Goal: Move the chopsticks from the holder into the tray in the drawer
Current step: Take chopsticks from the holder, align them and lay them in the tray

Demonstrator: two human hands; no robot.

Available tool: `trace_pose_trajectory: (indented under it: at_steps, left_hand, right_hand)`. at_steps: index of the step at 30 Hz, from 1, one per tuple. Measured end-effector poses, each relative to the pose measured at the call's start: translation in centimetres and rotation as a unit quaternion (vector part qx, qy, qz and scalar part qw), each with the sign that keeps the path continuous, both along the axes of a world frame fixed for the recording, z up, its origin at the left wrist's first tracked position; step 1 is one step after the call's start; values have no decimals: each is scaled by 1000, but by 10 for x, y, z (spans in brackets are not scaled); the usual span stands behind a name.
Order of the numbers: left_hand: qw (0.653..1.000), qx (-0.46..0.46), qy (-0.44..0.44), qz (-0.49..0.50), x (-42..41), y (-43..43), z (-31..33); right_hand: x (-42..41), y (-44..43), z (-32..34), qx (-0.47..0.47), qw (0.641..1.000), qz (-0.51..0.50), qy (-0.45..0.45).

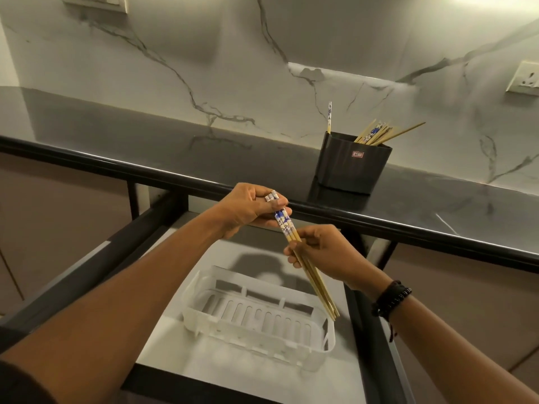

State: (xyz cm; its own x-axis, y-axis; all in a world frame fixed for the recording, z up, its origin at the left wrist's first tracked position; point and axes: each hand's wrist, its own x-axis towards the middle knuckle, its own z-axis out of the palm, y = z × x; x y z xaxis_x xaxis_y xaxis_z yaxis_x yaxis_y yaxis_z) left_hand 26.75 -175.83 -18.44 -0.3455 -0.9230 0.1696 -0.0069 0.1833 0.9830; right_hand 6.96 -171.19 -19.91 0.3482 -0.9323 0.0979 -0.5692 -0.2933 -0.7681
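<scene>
A small bundle of bamboo chopsticks [313, 279] with blue-and-white patterned tops hangs slanted above the open drawer. My left hand [248, 208] grips the patterned top end. My right hand [323, 252] pinches the bundle lower down, at mid-length. The thin tips point down over the right end of the white slotted tray [256, 319], which lies in the drawer with nothing in it. A black holder [353, 164] stands on the dark counter behind, with several more chopsticks [376, 132] leaning in it and one upright at its left corner.
The drawer [376, 339] has black frame rails on both sides and a pale floor. The black counter edge [145, 167] runs across just behind my hands. A marble backsplash rises behind, with a wall socket [525, 78] at far right.
</scene>
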Motion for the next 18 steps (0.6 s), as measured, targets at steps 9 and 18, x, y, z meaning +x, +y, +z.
trace_pose_trajectory:
  at_steps: [9, 18]
  left_hand:
    - [993, 25, -87, -71, -23, 6, -8]
    - [982, 58, -77, -164, -30, 7, -16]
  right_hand:
    - [-11, -6, 15, 69, 926, -59, -367]
    - [-15, -8, 18, 70, 868, -63, -488]
